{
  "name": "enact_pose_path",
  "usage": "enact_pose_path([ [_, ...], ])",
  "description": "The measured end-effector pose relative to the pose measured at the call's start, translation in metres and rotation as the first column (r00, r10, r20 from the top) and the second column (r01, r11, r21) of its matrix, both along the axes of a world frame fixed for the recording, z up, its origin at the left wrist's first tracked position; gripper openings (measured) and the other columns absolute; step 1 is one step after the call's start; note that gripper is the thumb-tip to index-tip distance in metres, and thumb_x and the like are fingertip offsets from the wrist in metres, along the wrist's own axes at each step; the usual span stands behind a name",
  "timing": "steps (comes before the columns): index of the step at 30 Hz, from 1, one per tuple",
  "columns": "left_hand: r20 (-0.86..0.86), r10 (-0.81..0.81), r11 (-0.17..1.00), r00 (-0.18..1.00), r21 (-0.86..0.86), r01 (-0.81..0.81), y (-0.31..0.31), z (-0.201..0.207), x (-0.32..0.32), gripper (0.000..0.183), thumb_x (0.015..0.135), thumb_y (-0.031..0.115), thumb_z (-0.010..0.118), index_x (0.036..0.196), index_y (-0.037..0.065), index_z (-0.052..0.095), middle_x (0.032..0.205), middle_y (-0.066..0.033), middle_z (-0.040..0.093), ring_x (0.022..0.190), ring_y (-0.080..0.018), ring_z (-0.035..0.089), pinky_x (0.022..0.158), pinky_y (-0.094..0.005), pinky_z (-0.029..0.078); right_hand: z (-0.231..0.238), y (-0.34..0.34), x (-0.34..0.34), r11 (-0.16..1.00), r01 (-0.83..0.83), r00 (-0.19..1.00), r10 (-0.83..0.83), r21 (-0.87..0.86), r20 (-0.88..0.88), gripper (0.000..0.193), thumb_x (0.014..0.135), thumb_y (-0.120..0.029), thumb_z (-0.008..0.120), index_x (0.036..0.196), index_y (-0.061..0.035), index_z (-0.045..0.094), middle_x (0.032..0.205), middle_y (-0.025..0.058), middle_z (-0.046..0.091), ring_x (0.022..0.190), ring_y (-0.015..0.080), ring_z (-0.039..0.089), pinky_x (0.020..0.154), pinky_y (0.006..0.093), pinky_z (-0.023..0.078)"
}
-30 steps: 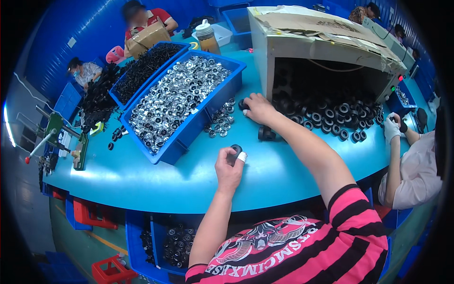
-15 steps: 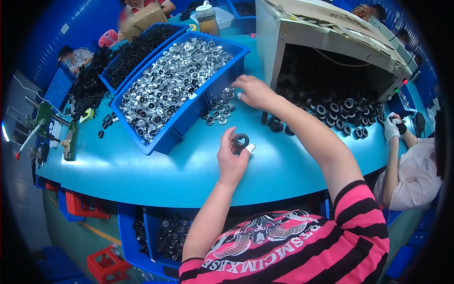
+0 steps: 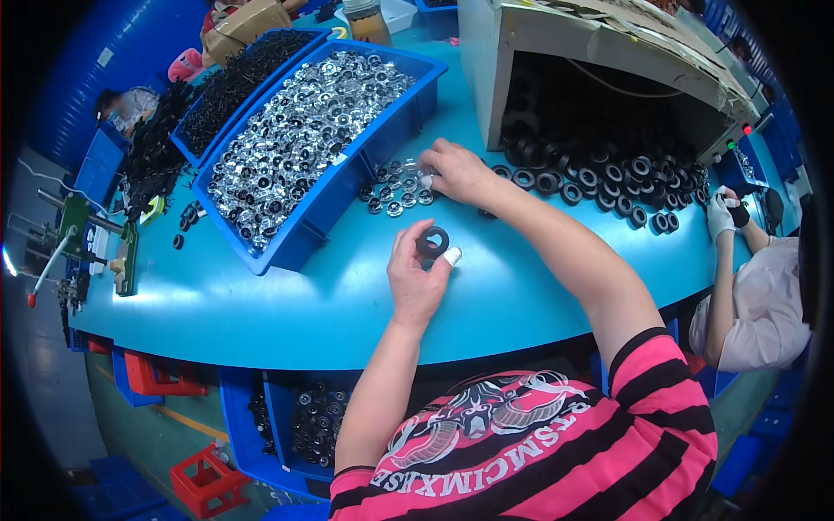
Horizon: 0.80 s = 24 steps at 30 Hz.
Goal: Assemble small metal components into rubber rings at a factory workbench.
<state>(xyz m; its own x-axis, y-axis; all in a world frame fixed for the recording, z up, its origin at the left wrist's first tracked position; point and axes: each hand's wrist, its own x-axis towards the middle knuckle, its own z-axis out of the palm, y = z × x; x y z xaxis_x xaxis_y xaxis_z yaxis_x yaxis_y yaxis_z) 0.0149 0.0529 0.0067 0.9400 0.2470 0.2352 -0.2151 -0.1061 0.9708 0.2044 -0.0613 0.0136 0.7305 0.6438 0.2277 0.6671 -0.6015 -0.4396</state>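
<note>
My left hand (image 3: 415, 280) is raised over the table, its thumb and fingers closed around a black ring (image 3: 433, 242) that looks like a small rubber tyre. White wrapping covers the thumb tip. My right hand (image 3: 462, 177) reaches over loose clear wheel-like pieces (image 3: 395, 208) with dark centres. Its thumb and fingers are drawn together at their edge; what they pinch is too small to make out. Beside the loose pieces stands a blue bin (image 3: 300, 246) full of the same clear parts (image 3: 304, 130).
Many black rings (image 3: 608, 178) spill from an open-fronted white box (image 3: 486, 78) at right. A second blue bin (image 3: 187, 148) holds thin black parts. A green hand press (image 3: 78, 230) stands at far left. At the right edge a person's gloved hand (image 3: 720, 217) works.
My right hand has drawn slightly nearer to me among the loose clear pieces, its fingers bending in. My left hand still holds the black ring. The whole view has shifted slightly.
</note>
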Motion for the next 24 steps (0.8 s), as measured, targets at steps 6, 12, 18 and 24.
enact_pose_path([
  [6, 0.041, -0.039, 0.983, 0.998, -0.179, 0.046, 0.006, -0.001, -0.002, 0.043, 0.09, 0.006, 0.07, 0.131, -0.001, 0.058, 0.114, -0.0062, 0.056, 0.093, -0.0136, 0.061, 0.084, -0.0292, 0.054, 0.002, -0.034, -0.03, 0.999, -0.045, 0.999, 0.044, 0.021, 0.025, 0.023, 0.089, -0.011, 0.066, 0.111, -0.0092, 0.071, 0.113, 0.0146, 0.064, 0.11, 0.0352, 0.061, 0.095, 0.0456, 0.051],
  [12, -0.003, -0.331, 0.542, 0.944, -0.819, 0.188, 0.027, -0.007, 0.0, 0.052, 0.109, 0.038, 0.041, 0.141, -0.001, 0.049, 0.107, -0.0154, 0.065, 0.087, -0.0209, 0.063, 0.08, -0.0388, 0.054, 0.009, -0.041, -0.047, 0.997, -0.054, 0.998, 0.056, 0.058, -0.022, 0.025, 0.086, -0.006, 0.066, 0.11, -0.0085, 0.071, 0.107, 0.0136, 0.065, 0.104, 0.0348, 0.063, 0.092, 0.0466, 0.052],
  [18, -0.012, -0.363, 0.407, 0.932, -0.901, 0.147, 0.031, -0.009, 0.0, 0.055, 0.111, 0.041, 0.034, 0.146, -0.001, 0.045, 0.108, -0.0169, 0.066, 0.085, -0.0199, 0.062, 0.078, -0.0372, 0.053, 0.029, -0.039, -0.079, 0.937, 0.003, 1.0, -0.009, 0.35, 0.014, 0.029, 0.081, 0.0, 0.071, 0.109, -0.0071, 0.072, 0.103, 0.0111, 0.062, 0.091, 0.028, 0.068, 0.08, 0.0383, 0.057],
  [24, -0.038, -0.343, 0.441, 0.939, -0.888, 0.126, 0.03, -0.013, 0.002, 0.057, 0.111, 0.045, 0.036, 0.146, 0.001, 0.046, 0.112, -0.0147, 0.066, 0.085, -0.0184, 0.06, 0.077, -0.0349, 0.052, 0.038, -0.039, -0.104, 0.827, 0.123, 0.886, 0.157, 0.549, -0.435, 0.03, 0.082, -0.007, 0.078, 0.112, -0.0102, 0.075, 0.109, 0.0059, 0.065, 0.09, 0.0154, 0.069, 0.082, 0.0303, 0.058],
])
